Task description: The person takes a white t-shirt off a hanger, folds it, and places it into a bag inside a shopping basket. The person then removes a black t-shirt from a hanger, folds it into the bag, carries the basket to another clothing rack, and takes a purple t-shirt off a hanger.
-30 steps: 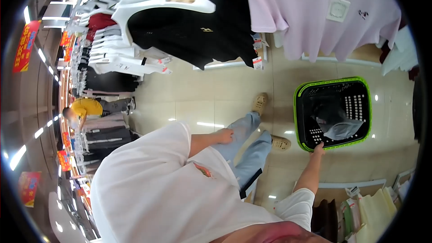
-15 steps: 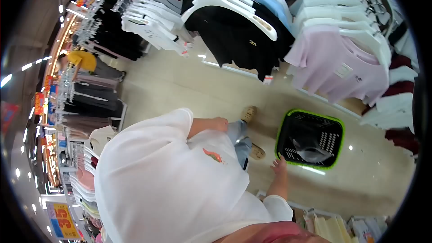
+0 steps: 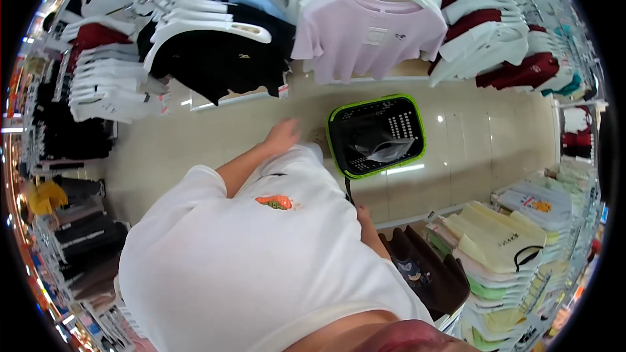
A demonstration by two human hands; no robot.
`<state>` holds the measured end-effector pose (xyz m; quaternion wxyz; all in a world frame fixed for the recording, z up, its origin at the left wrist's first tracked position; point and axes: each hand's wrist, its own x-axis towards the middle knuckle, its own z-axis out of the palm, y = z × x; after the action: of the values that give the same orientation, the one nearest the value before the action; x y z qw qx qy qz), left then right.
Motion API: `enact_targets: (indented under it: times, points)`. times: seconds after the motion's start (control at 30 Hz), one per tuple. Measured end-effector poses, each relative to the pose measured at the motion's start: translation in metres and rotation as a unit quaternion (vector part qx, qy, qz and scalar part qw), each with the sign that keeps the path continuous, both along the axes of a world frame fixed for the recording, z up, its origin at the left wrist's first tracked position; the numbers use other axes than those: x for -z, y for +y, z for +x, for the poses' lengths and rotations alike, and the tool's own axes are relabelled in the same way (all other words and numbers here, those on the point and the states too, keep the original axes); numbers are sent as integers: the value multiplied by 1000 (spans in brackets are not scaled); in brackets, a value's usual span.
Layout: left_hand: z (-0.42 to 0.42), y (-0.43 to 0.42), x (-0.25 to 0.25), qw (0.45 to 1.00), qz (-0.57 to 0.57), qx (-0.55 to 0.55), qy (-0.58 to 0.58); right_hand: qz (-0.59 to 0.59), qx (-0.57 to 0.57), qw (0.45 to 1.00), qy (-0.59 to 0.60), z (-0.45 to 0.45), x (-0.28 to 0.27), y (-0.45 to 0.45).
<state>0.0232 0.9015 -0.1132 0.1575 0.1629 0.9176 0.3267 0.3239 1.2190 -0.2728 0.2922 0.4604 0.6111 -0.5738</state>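
My left hand (image 3: 283, 135) is held out in front of my white shirt (image 3: 261, 261), over the floor and apart from the clothes. Motion blurs its fingers, so their grip does not show. By my side, partly covered by the shirt, is my right hand (image 3: 362, 214). It looks closed at the end of a black handle (image 3: 348, 189) that runs from the shopping basket's near corner. The black basket (image 3: 332, 135) with a green rim stands on the floor ahead of me. A clear plastic bag (image 3: 390, 150) with something indistinct lies inside it.
Racks ahead carry black shirts (image 3: 218, 55), a pale pink T-shirt (image 3: 368, 36) and dark red tops (image 3: 525, 72). Close on my right are a dark brown garment (image 3: 427, 274) and cream shirts (image 3: 495, 234). A person in yellow (image 3: 47, 199) stands far left.
The view has swung right, showing more racks there. My right hand has come in from beside the basket toward my side, its spread fingers now drawn in. My left hand has swung forward.
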Motion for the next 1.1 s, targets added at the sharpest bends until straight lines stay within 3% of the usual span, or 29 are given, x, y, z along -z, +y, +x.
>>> enact_targets:
  times: [0.1,0.13,0.17,0.23,0.27,0.3,0.33,0.4,0.43,0.47,0.53,0.63,0.67,0.87,1.1]
  points:
    - [-47,46,-78,963,101,7,249,44,46,998,-7,3,-4,17]
    - [-66,59,-105,937,135,7,321,51,63,997,-3,9,26,34]
    - [-85,69,-125,915,154,-9,373,163,-56,982,77,9,67,56]
    - [-123,86,-158,863,190,-52,465,249,-74,951,168,-22,85,83]
    - [-143,93,-171,835,206,-79,504,226,26,956,185,-65,60,99]
    - [-160,99,-182,829,211,-103,508,250,-7,949,194,-117,-20,99]
    - [-176,104,-191,823,215,-126,510,327,-42,891,313,-155,-59,105]
    - [-201,107,-195,846,222,-126,468,386,-38,820,420,-234,-109,124]
    - [-214,104,-187,861,236,-111,437,382,-34,829,407,-274,-175,116]
    - [-226,104,-183,874,249,-95,406,332,-1,835,438,-308,-201,122]
    - [-236,106,-184,858,238,-76,448,444,-94,739,498,-364,-272,126]
    - [-240,105,-183,861,225,-52,454,534,-137,613,566,-435,-347,124]
    - [-240,105,-184,869,230,-46,437,560,-158,583,567,-454,-357,127]
    - [-235,105,-178,884,224,-19,410,580,-198,544,573,-505,-363,136]
    - [-226,112,-211,917,153,38,367,529,-209,596,567,-481,-354,135]
